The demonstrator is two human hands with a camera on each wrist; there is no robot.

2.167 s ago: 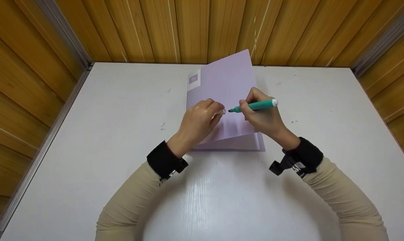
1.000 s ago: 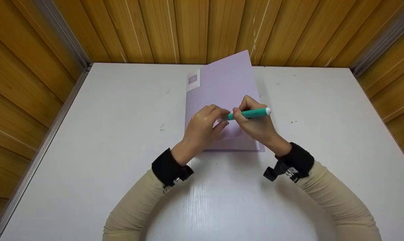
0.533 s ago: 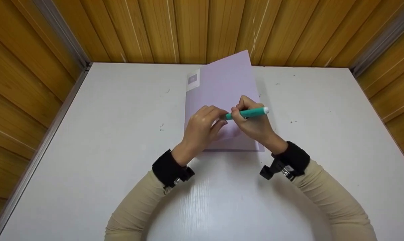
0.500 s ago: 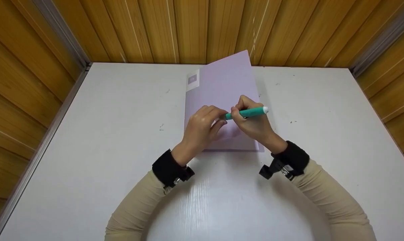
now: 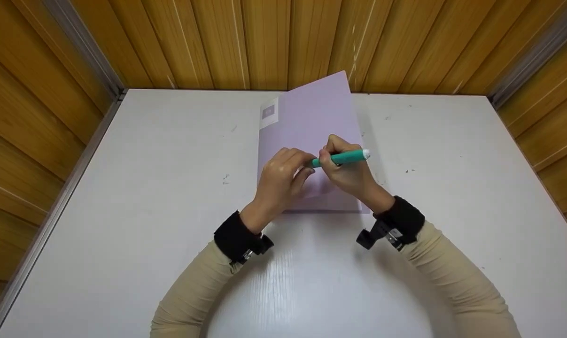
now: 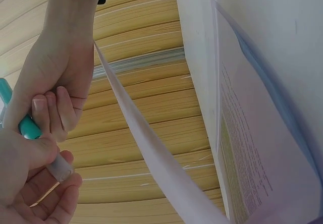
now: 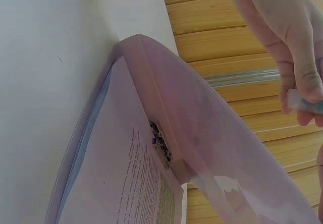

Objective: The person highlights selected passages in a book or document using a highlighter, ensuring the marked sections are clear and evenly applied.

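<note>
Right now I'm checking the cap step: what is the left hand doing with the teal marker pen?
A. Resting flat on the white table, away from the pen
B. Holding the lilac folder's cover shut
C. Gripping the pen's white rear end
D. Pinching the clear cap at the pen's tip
D: the left hand pinches the clear cap at the tip of the teal marker pen, whose barrel the right hand grips.

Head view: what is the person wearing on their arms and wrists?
Both arms wear beige long sleeves. Each wrist carries a black band: the left band and the right band, each with a small black camera mount and a metal clasp. Both hands are bare.
</note>
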